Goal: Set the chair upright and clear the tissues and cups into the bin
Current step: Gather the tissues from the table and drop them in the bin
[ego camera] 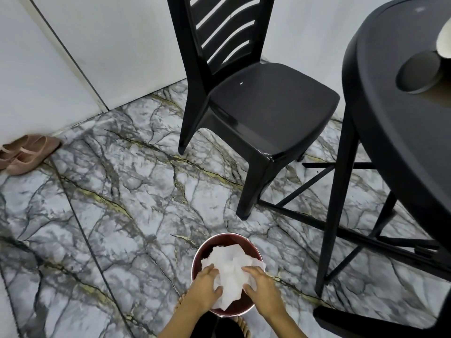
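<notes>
The floor (122,191) is grey and white stone with dark and gold lines, and a white wall (109,45) stands behind it. Far to the left, two pink shoes (29,152) lie next to the wall.

Low in the middle, the left hand (207,286) curls its fingers and thumb round the left side of a big bunch of white tissues (231,269). The tissues sit right between the two hands, at the top of the round red bin (227,234). Part of the bunch is inside the bin, and the near part hangs over the rim close to the person. The right hand (261,289) holds the other side the same way, with its fingers on top and its thumb tucked under.

The bunch is wide and puffy. If the hands let go now, I think the near part could slide over the rim and fall on the floor. A hard push on one side could also tip the bin, because it looks light.

Further right, the black chair (263,106) stands up on its legs, so that job looks done. At the right edge is the black table (402,142), with a dark round thing (418,71) on it. Touching it is a white cup (444,37), cut off by the edge of the view. It is far from both hands and not in the bin yet.
</notes>
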Demonstrator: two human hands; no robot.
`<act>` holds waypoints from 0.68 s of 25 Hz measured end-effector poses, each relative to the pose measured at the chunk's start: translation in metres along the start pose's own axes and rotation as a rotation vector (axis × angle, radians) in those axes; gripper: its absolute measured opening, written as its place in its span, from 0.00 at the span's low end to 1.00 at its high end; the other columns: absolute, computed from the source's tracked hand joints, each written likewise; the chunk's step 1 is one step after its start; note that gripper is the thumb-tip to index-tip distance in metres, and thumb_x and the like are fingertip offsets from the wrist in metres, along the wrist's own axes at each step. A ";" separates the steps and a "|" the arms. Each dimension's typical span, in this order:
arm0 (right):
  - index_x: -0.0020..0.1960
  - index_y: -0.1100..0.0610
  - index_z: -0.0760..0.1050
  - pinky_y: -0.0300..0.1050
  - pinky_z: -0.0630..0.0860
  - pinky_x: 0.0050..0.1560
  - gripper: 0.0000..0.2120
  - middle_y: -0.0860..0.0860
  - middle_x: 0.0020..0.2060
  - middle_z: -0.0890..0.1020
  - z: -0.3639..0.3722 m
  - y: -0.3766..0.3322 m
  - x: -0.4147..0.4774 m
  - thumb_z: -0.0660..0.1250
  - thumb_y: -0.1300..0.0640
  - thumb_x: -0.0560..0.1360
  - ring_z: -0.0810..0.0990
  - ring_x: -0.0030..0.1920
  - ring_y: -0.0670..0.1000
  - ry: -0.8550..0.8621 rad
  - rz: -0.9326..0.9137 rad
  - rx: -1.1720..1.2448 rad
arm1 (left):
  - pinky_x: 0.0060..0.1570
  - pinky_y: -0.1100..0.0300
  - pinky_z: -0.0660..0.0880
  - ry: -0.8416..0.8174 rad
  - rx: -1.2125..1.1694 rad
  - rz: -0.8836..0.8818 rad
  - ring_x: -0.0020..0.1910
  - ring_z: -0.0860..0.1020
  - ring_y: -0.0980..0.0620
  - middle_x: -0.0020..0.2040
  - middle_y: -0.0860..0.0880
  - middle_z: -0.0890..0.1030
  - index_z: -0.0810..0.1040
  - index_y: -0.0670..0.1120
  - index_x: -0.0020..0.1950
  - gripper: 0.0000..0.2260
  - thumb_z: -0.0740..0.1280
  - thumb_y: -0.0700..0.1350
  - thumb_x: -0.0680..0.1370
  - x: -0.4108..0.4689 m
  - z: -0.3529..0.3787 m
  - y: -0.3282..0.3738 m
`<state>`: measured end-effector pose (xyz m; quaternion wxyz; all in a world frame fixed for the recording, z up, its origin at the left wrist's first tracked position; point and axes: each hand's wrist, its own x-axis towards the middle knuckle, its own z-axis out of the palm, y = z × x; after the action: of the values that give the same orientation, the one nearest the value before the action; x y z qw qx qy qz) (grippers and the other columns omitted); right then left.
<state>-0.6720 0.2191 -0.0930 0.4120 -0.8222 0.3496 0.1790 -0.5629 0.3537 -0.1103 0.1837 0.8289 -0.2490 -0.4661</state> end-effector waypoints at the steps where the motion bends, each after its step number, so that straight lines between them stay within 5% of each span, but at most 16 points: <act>1: 0.66 0.51 0.70 0.36 0.66 0.62 0.20 0.46 0.65 0.73 -0.002 -0.003 -0.003 0.63 0.61 0.75 0.71 0.64 0.47 0.007 0.004 0.005 | 0.72 0.59 0.59 -0.009 0.040 0.002 0.74 0.59 0.47 0.75 0.43 0.59 0.61 0.44 0.72 0.23 0.61 0.45 0.78 -0.004 -0.003 0.002; 10: 0.65 0.52 0.71 0.37 0.68 0.62 0.21 0.47 0.64 0.74 -0.037 -0.039 -0.034 0.65 0.63 0.73 0.74 0.62 0.47 0.056 0.005 0.040 | 0.67 0.63 0.64 0.102 0.031 0.072 0.68 0.67 0.53 0.71 0.50 0.67 0.64 0.49 0.70 0.22 0.62 0.43 0.77 -0.045 -0.046 0.041; 17: 0.67 0.57 0.68 0.41 0.66 0.65 0.20 0.50 0.69 0.68 -0.050 -0.072 -0.064 0.61 0.56 0.76 0.71 0.66 0.50 -0.085 0.050 -0.058 | 0.64 0.65 0.65 0.048 0.080 0.091 0.66 0.71 0.50 0.68 0.46 0.70 0.69 0.48 0.67 0.19 0.62 0.45 0.76 -0.097 -0.082 0.077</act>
<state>-0.6641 0.2364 0.0134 0.3978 -0.8165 0.3468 0.2340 -0.5533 0.3538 0.0382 0.1772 0.8345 -0.3002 -0.4268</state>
